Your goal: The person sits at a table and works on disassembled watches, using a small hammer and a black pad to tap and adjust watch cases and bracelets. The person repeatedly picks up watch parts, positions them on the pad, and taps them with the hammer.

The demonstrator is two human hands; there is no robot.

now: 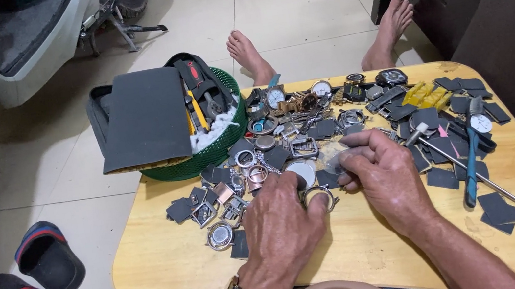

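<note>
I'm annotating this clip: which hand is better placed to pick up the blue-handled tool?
Right. The right hand lies nearer the blue-handled tool, which sits on its side of the table; the left hand rests on a metal ring.

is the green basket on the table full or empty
Full. The green basket at the table's back left corner is crammed with tools and white wadding, and a dark grey folded pad lies across its top.
</note>
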